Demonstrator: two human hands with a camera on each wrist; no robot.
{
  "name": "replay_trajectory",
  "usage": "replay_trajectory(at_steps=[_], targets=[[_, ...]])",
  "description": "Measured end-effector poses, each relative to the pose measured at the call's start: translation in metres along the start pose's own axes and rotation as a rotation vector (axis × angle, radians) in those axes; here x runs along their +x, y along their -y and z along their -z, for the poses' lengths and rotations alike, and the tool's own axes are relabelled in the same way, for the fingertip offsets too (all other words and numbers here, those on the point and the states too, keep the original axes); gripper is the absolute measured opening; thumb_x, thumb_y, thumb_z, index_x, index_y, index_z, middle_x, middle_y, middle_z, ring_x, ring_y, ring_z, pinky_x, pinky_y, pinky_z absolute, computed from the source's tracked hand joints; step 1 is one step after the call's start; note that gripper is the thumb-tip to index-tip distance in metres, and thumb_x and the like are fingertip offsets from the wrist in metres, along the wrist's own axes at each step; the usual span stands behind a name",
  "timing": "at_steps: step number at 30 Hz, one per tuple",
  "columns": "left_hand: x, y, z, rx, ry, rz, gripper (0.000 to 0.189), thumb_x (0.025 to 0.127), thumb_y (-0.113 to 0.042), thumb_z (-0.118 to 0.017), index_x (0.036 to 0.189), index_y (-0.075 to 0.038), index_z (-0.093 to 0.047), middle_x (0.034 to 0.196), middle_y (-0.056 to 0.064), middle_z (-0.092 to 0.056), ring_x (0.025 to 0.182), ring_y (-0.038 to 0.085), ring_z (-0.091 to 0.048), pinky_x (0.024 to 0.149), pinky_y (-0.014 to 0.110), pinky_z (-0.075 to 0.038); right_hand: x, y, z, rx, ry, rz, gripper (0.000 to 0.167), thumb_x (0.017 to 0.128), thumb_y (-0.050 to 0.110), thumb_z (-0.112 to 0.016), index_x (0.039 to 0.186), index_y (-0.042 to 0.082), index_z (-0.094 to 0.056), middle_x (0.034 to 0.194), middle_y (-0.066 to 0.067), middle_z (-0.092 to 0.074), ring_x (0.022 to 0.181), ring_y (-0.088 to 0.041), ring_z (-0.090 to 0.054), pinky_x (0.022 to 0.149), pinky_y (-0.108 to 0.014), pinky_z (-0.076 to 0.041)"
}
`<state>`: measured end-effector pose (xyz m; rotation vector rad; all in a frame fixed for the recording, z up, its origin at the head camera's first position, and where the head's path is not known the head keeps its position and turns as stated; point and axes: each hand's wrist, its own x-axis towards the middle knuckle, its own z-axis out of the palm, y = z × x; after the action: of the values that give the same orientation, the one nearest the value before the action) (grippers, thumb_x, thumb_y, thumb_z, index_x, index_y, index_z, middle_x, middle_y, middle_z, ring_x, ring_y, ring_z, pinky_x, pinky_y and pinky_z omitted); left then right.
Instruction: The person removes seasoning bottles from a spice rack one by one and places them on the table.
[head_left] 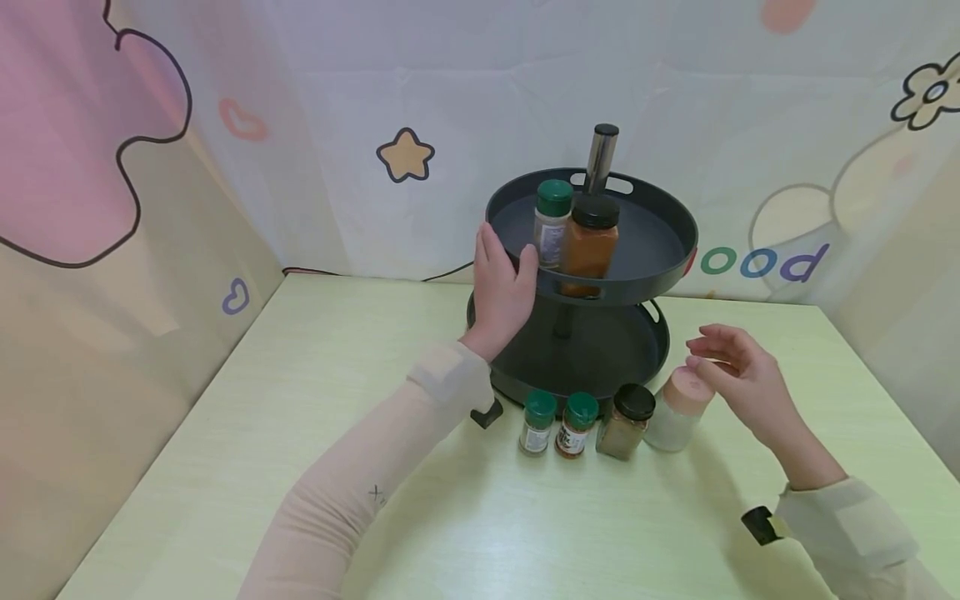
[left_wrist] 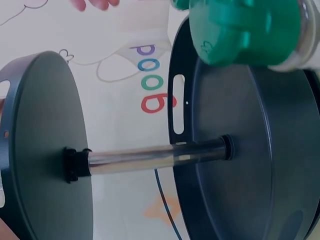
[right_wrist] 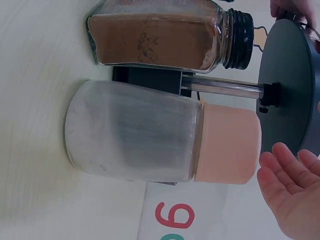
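Note:
My left hand (head_left: 504, 296) touches the left side of the upper tray (head_left: 660, 279) of a dark two-tier stand, fingers straight along its rim. On this tray stand a green-capped spice jar (head_left: 552, 233) and a black-capped jar of orange-brown powder (head_left: 590, 248). My right hand (head_left: 742, 379), fingers loosely bent, hovers beside the pink lid of a clear jar (head_left: 670, 427). In the right wrist view its fingertips (right_wrist: 280, 150) are just past the pink lid (right_wrist: 228, 145), holding nothing. The lower tray (head_left: 577, 367) sits beneath.
In front of the lower tray, two small green-capped jars (head_left: 536, 437) and a black-capped jar of brown powder (head_left: 621, 437) stand in a row with the pink-lidded one. A metal post (head_left: 601, 158) rises from the upper tray. A printed cloth (head_left: 337, 167) hangs behind the table (head_left: 300, 400).

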<state>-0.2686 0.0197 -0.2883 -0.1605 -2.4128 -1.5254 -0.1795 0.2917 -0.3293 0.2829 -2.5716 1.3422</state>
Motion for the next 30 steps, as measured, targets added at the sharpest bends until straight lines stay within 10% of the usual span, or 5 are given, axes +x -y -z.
replay_trajectory(at_steps=[30], targets=[[0.002, -0.002, 0.01, -0.074, 0.016, 0.059, 0.069, 0.092, -0.041, -0.034, 0.143, -0.008, 0.0, 0.15, 0.006, -0.001, 0.138, 0.019, -0.003, 0.111, 0.037, -0.012, -0.001, -0.005, -0.006, -0.006, 0.026, 0.002, 0.041, 0.088, 0.02, -0.052, 0.121, -0.001, -0.039, 0.096, 0.025, -0.051, 0.087, 0.013, -0.049, 0.075, -0.001, -0.038]])
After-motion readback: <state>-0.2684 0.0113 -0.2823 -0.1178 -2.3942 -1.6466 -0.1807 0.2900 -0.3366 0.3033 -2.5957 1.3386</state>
